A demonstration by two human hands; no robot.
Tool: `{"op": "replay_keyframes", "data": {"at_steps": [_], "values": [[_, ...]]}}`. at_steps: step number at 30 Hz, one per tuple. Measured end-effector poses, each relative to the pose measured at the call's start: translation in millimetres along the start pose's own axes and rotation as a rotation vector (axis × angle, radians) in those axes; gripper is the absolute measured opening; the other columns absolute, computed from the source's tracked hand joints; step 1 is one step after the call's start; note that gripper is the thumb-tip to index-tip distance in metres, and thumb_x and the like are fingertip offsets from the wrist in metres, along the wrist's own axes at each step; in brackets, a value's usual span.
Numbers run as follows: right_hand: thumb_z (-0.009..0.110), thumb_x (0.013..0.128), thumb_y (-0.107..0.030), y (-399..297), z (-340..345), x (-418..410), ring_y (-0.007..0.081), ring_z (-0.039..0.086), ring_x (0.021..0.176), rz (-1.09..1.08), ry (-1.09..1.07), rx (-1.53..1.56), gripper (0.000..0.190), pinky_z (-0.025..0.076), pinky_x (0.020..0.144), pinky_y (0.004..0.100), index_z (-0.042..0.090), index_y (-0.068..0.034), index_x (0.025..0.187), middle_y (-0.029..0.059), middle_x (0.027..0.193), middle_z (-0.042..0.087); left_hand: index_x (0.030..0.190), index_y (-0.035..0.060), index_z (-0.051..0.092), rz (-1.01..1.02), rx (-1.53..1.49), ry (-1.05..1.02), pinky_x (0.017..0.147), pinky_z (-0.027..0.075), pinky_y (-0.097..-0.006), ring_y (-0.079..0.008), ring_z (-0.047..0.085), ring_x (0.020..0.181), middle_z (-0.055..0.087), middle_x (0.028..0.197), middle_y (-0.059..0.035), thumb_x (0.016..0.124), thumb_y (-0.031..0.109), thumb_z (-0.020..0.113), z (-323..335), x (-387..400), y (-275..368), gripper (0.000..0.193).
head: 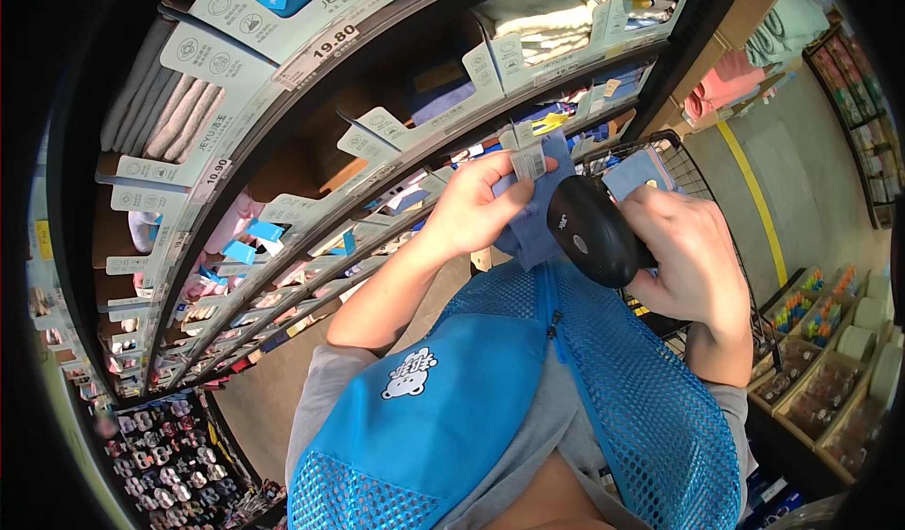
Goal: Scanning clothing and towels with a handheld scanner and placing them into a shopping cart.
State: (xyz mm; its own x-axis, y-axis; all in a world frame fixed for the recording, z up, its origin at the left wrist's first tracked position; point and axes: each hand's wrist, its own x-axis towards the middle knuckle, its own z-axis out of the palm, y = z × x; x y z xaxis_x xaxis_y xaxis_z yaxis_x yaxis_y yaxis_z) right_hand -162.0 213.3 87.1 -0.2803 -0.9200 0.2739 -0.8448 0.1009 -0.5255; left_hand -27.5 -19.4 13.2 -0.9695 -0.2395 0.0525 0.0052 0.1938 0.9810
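My left hand [481, 201] pinches a white paper tag [529, 162] that bears a barcode, attached to a folded blue towel [534, 230]. The towel hangs just below and behind the tag. My right hand [679, 254] is closed round the handle of a black handheld barcode scanner [592, 232], whose rounded head is beside the towel. Which face of the scanner points at the tag is hard to tell. Behind my right hand, another blue towel with a striped edge [640, 171] lies in a black wire shopping cart [696, 169].
Long store shelves [396, 148] with towels and card dividers run along the left. Grey folded towels [138, 92] fill one compartment. Slippers hang on a rack [173, 459] at lower left. Wooden bins [813, 389] with small goods stand at right, near a yellow floor line [753, 198].
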Motion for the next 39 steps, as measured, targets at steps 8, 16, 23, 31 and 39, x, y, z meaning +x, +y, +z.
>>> {"op": "replay_keyframes", "data": {"at_steps": [8, 16, 23, 31, 39], "values": [[0.073, 0.059, -0.013, -0.4, -2.0, 4.9, 0.0334, 0.064, 0.072, 0.016, -0.051, -0.149, 0.03, 0.052, 0.062, 0.0418, 0.065, -0.005, 0.086, 0.009, 0.075, 0.059, 0.124, 0.001, 0.068, -0.066, 0.058, -0.039, 0.098, 0.05, -0.0324, -0.0176, 0.065, 0.108, 0.07, 0.116, -0.0125, 0.089, 0.009, 0.058, -0.4, 1.9, 2.2, 0.037], [0.062, 0.086, 0.006, 48.5, 72.5, -31.2, 0.0225, 0.069, 0.102, 0.363, 0.282, 0.996, 0.044, 0.057, 0.084, 0.0347, 0.059, -0.001, 0.129, 0.0155, 0.12, 0.068, 0.134, 0.002, 0.061, -0.106, -0.283, -0.071, 0.099, 0.048, -0.0304, -0.017, 0.06, 0.114, 0.064, 0.127, -0.0118, 0.089, 0.008, 0.06, 0.6, 2.3, -2.1, 0.045], [0.057, 0.091, 0.005, 38.5, 118.2, -28.6, 0.0179, 0.063, 0.111, 0.471, 0.464, 1.523, 0.05, 0.057, 0.09, 0.0352, 0.053, -0.004, 0.14, 0.0096, 0.125, 0.064, 0.145, 0.0001, 0.047, -0.174, -0.844, 0.013, 0.105, 0.045, -0.0338, -0.0205, 0.059, 0.118, 0.06, 0.13, -0.014, 0.092, 0.009, 0.056, 24.1, -1.7, 2.1, 0.055], [0.061, 0.093, -0.002, 31.3, 116.3, -23.8, 0.0244, 0.064, 0.113, 0.415, 0.532, 1.642, 0.047, 0.056, 0.093, 0.0388, 0.052, -0.001, 0.139, 0.0137, 0.13, 0.062, 0.142, -0.0004, 0.046, -0.058, -0.557, -0.05, 0.094, 0.053, -0.0292, -0.0159, 0.064, 0.11, 0.058, 0.129, -0.0115, 0.096, 0.004, 0.057, 29.3, 3.9, 3.4, 0.047], [0.061, 0.093, -0.004, 33.0, 115.7, -18.2, 0.0275, 0.063, 0.118, 0.352, 0.386, 1.549, 0.051, 0.055, 0.096, 0.0403, 0.049, -0.001, 0.142, 0.0164, 0.132, 0.061, 0.14, 0.0039, 0.05, 0.0, -0.331, -0.043, 0.095, 0.053, -0.0349, -0.0201, 0.064, 0.114, 0.06, 0.128, -0.0119, 0.094, 0.01, 0.066, 18.8, 7.5, -3.6, 0.049]]}}
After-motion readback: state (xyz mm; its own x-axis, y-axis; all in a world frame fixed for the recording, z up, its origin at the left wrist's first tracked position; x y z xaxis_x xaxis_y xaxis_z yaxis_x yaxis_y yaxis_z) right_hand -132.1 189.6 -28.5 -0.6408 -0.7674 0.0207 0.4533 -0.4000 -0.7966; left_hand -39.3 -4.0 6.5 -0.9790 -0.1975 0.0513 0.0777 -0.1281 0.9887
